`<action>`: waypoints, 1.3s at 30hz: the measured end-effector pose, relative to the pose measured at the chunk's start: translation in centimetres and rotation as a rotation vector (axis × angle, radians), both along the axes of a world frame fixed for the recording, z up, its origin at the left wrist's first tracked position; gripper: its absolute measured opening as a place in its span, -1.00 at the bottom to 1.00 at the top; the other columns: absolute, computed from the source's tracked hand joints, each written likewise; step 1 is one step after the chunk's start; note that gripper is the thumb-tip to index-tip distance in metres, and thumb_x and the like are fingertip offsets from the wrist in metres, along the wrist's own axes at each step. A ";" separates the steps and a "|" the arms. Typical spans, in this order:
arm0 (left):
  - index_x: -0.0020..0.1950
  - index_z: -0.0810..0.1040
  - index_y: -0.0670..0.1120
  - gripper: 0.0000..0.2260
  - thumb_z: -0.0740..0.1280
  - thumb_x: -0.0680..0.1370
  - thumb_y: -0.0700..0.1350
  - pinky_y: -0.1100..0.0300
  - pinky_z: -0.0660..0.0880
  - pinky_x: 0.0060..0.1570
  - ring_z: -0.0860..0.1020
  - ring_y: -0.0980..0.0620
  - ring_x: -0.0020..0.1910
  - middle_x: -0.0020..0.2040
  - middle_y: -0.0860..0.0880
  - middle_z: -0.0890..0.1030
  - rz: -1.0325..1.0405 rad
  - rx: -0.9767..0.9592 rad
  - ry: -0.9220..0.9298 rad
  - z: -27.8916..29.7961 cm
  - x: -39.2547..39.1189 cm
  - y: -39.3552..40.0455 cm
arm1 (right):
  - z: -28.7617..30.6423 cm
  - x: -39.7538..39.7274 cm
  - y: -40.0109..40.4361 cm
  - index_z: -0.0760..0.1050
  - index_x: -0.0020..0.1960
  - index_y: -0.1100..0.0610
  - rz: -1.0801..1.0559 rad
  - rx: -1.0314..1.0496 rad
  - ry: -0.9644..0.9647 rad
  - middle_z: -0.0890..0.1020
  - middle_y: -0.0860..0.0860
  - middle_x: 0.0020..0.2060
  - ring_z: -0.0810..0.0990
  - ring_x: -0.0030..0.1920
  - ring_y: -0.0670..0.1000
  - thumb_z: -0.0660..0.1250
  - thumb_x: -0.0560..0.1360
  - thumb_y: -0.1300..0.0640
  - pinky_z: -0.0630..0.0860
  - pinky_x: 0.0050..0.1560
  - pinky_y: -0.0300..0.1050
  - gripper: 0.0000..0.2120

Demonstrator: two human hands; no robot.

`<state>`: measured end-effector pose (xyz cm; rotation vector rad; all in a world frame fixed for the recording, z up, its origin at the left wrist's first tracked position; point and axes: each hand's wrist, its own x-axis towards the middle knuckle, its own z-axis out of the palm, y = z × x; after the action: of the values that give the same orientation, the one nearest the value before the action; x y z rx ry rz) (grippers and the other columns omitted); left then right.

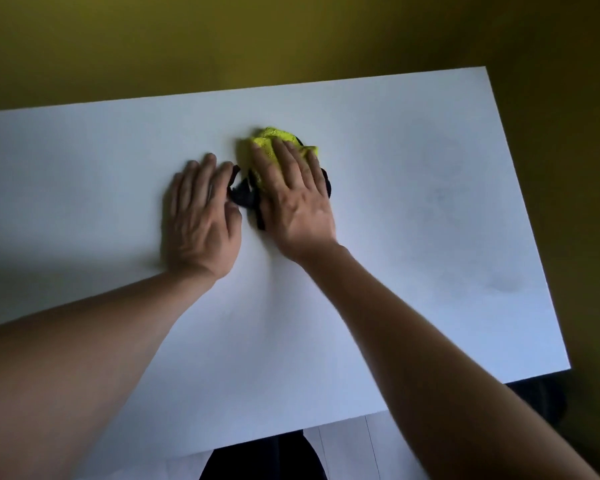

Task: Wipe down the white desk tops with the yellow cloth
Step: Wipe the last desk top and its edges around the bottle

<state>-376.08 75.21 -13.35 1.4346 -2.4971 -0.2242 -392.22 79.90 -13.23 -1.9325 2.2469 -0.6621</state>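
White desk top [395, 237] under dim light, olive wall [291, 39] behind: right hand [297, 199] is pressing flat-fingered on the bunched yellow cloth [274, 142], left hand [201, 216] is lying flat just beside it, touching its dark edge; best keeping palm pressure even, sweeping outward toward the smudges off the right hand's outer side.

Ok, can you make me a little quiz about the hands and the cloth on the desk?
1. True or false: the right hand lies flat on the yellow cloth.
2. What does the left hand rest on? A) the white desk top B) a book C) a cup
3. Fill in: the wall behind the desk looks ____.

Key: 1 true; 2 A; 3 yellow (a dark, olive yellow).
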 end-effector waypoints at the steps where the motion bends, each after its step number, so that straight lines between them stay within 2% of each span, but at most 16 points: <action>1: 0.60 0.35 -0.08 -0.48 0.12 0.62 -0.06 -0.15 0.11 0.62 0.25 -0.23 0.61 0.64 -0.15 0.30 -0.006 0.000 -0.006 0.0 0.0 -0.1 | -0.2 -1.1 0.0 0.26 0.60 0.07 0.063 0.000 0.015 0.33 0.14 0.55 0.22 0.58 0.15 0.14 0.62 -0.07 0.07 0.58 0.20 -0.42; 3: 0.62 0.33 -0.08 -0.47 0.11 0.63 -0.05 -0.14 0.10 0.63 0.23 -0.22 0.63 0.65 -0.14 0.28 -0.001 0.004 -0.025 0.0 0.0 -0.2 | -0.7 -5.3 0.5 0.24 0.61 0.05 0.047 0.004 0.047 0.29 0.11 0.57 0.20 0.59 0.15 0.14 0.61 -0.12 0.13 0.56 0.19 -0.40; 5: 0.63 0.30 -0.07 -0.47 0.08 0.64 -0.04 -0.14 0.09 0.63 0.21 -0.21 0.64 0.66 -0.13 0.25 0.009 0.008 -0.046 0.0 -0.2 0.0 | -1.0 -10.5 0.9 0.22 0.61 0.04 -0.228 0.024 0.075 0.26 0.09 0.58 0.21 0.58 0.18 0.15 0.57 -0.16 0.14 0.55 0.17 -0.35; 8: 0.64 0.30 -0.07 -0.46 0.06 0.65 -0.03 -0.14 0.09 0.63 0.20 -0.20 0.64 0.67 -0.13 0.25 0.018 0.012 -0.050 0.0 -0.4 0.0 | 0.1 -16.2 -0.3 0.14 0.63 0.02 -0.646 0.078 0.019 0.21 0.09 0.60 0.15 0.60 0.13 -0.01 0.52 -0.12 -0.01 0.60 0.18 -0.32; 11: 0.64 0.29 -0.07 -0.46 0.05 0.65 -0.02 -0.15 0.09 0.63 0.20 -0.21 0.64 0.67 -0.12 0.24 0.015 0.009 -0.076 0.1 -0.4 -0.2 | 1.2 -16.5 -2.6 0.10 0.64 0.05 -0.786 0.110 -0.070 0.16 0.12 0.61 0.08 0.62 0.12 -0.11 0.49 -0.07 -0.13 0.61 0.16 -0.28; 13: 0.65 0.28 -0.07 -0.47 0.06 0.65 -0.02 -0.15 0.08 0.63 0.20 -0.22 0.64 0.67 -0.13 0.24 0.016 0.002 -0.070 0.0 -0.5 -0.2 | 0.9 -13.9 -4.0 0.14 0.63 0.08 -0.722 0.126 -0.042 0.19 0.16 0.60 0.11 0.61 0.17 0.00 0.47 -0.06 -0.05 0.60 0.17 -0.27; 16: 0.63 0.30 -0.10 -0.47 0.09 0.65 -0.03 -0.15 0.10 0.62 0.23 -0.22 0.63 0.66 -0.15 0.27 0.012 -0.006 -0.068 -0.2 -0.4 0.0 | -0.3 -6.0 -6.7 0.33 0.56 0.12 -0.337 0.050 -0.017 0.34 0.23 0.52 0.27 0.53 0.28 0.19 0.48 -0.08 0.11 0.56 0.20 -0.32; 19: 0.57 0.33 -0.25 -0.45 0.18 0.61 -0.04 -0.14 0.19 0.59 0.32 -0.27 0.56 0.57 -0.26 0.37 0.083 -0.008 -0.053 -0.3 -0.2 -0.1 | 0.4 2.0 -9.3 0.32 0.57 0.05 0.035 0.048 0.007 0.36 0.14 0.53 0.27 0.56 0.16 0.14 0.54 -0.10 -0.01 0.60 0.09 -0.38; 21: 0.55 0.33 -0.28 -0.43 0.18 0.60 -0.03 -0.11 0.21 0.58 0.33 -0.26 0.55 0.55 -0.27 0.39 0.125 0.014 -0.047 -0.2 -0.2 0.0 | 0.4 2.5 -9.9 0.29 0.59 0.01 0.152 0.071 0.016 0.36 0.09 0.54 0.26 0.57 0.11 0.08 0.58 -0.11 0.00 0.61 0.08 -0.41; 24: 0.57 0.33 -0.25 -0.45 0.15 0.61 -0.03 -0.09 0.17 0.60 0.28 -0.21 0.60 0.62 -0.20 0.32 0.085 0.010 -0.052 -0.1 -0.3 -0.1 | -1.1 -2.9 -10.2 0.35 0.56 0.01 0.048 0.011 0.013 0.38 0.11 0.52 0.32 0.53 0.19 0.18 0.58 -0.18 0.17 0.55 0.11 -0.41; 28: 0.56 0.33 -0.25 -0.46 0.12 0.62 -0.03 -0.08 0.15 0.61 0.25 -0.19 0.62 0.63 -0.17 0.30 0.075 0.006 -0.050 -0.2 -0.4 -0.2 | -1.0 -15.0 -9.0 0.26 0.58 -0.08 -0.410 0.104 0.003 0.33 0.06 0.53 0.34 0.46 0.20 0.14 0.51 -0.39 0.30 0.44 0.11 -0.27; 30: 0.56 0.32 -0.24 -0.46 0.11 0.62 -0.02 -0.08 0.14 0.62 0.24 -0.19 0.62 0.63 -0.18 0.29 0.080 0.006 -0.055 -0.1 -0.4 -0.2 | -0.1 -20.5 -7.2 0.20 0.59 -0.04 -0.541 0.125 -0.024 0.31 0.06 0.53 0.30 0.48 0.20 0.15 0.53 -0.30 0.27 0.46 0.12 -0.30; 32: 0.57 0.32 -0.24 -0.46 0.11 0.63 -0.02 -0.09 0.14 0.62 0.24 -0.19 0.62 0.63 -0.18 0.30 0.075 0.005 -0.047 -0.2 -0.4 -0.2 | 0.6 -22.8 -5.7 0.14 0.62 0.01 -0.608 0.156 -0.054 0.26 0.10 0.55 0.21 0.55 0.19 0.12 0.53 -0.10 0.09 0.57 0.20 -0.33; 34: 0.57 0.32 -0.24 -0.46 0.12 0.62 -0.02 -0.09 0.14 0.62 0.24 -0.19 0.62 0.63 -0.18 0.30 0.071 0.008 -0.040 -0.2 -0.3 -0.3 | 0.7 -21.3 -5.4 0.10 0.64 0.04 -0.644 0.188 -0.065 0.20 0.13 0.59 0.14 0.60 0.17 0.06 0.48 -0.07 -0.03 0.60 0.18 -0.27; 35: 0.56 0.33 -0.24 -0.46 0.12 0.62 -0.03 -0.09 0.14 0.62 0.24 -0.19 0.62 0.63 -0.18 0.30 0.071 0.011 -0.035 -0.2 -0.3 -0.2 | 0.7 -19.5 -5.3 0.13 0.63 0.06 -0.635 0.174 -0.052 0.20 0.15 0.59 0.15 0.59 0.18 0.04 0.46 -0.09 0.01 0.60 0.18 -0.25; 39: 0.55 0.34 -0.24 -0.47 0.14 0.61 -0.04 -0.10 0.15 0.61 0.26 -0.21 0.61 0.61 -0.19 0.32 0.069 0.000 -0.014 -0.2 -0.3 -0.1 | -0.1 -9.2 -4.4 0.30 0.57 0.11 -0.316 0.038 -0.013 0.31 0.20 0.54 0.27 0.54 0.24 0.14 0.54 -0.08 0.15 0.55 0.17 -0.37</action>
<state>-376.40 75.14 -13.53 1.5238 -2.4540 -0.2009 -401.46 75.48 -13.31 -1.5644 2.5621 -0.6562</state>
